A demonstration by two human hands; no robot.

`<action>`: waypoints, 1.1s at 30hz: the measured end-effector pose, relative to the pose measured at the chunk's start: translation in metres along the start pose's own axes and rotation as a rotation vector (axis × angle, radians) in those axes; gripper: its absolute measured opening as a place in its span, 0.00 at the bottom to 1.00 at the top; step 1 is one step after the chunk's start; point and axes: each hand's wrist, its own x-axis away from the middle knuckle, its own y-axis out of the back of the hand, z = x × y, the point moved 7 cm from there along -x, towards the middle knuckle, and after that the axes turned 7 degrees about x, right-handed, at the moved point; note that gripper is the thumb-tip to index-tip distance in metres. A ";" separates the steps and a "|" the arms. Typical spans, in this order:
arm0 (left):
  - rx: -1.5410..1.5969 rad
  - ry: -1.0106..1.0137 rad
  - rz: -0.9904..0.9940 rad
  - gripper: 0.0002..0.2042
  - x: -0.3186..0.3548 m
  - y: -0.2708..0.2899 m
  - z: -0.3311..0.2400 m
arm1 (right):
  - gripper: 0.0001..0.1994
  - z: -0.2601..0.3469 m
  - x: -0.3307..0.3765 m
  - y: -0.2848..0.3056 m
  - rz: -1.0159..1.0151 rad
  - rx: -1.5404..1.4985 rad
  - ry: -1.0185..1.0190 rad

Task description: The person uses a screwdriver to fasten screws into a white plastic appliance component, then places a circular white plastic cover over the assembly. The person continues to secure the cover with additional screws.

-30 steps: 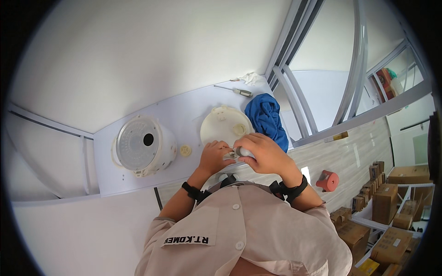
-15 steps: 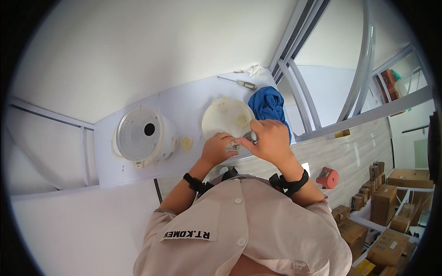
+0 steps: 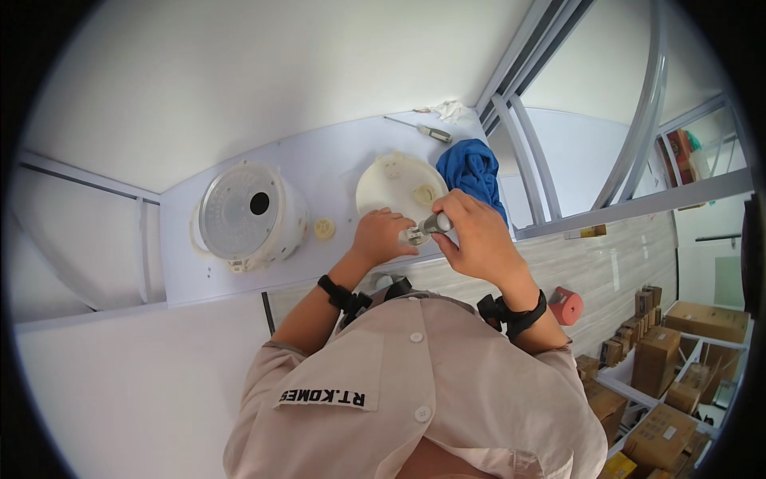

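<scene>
Hands number two, both engaged above the table's near edge, close in front of the torso; twelve o'clock here points away from the person. The right hand grips one grey cylinder between thumb and fingers. The left hand pinches one small pale fitting, partly covered by the fingers. The cylinder lies just beside the fitting at about two-thirty; whether they touch cannot be told. Its long axis tilts gently, running from roughly eight-thirty to two-thirty, with the lower end pointing at the fitting.

Counted outward from the fitting: one round white lid at eleven o'clock, flat on the table, bearing one cream ring-shaped piece near its right rim. One blue cloth lies bunched at one o'clock, beside the lid. One screwdriver sits at twelve, its shaft aimed toward ten. One white crumpled cloth lies beyond it, between twelve and one. One yellowish disc rests at nine, and one white pot, with one dark round spot on top, stands farther out at nine. Black wristbands total two, one per arm.
</scene>
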 end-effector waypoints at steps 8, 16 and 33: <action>0.056 0.061 0.085 0.27 -0.005 -0.004 0.003 | 0.18 -0.017 0.003 -0.003 0.120 0.353 -0.333; -0.002 0.052 0.117 0.26 -0.009 -0.010 0.002 | 0.27 0.003 0.004 0.016 -0.058 0.052 0.043; -0.042 0.093 0.145 0.26 -0.010 -0.013 0.001 | 0.21 -0.011 0.005 0.012 -0.184 -0.074 0.099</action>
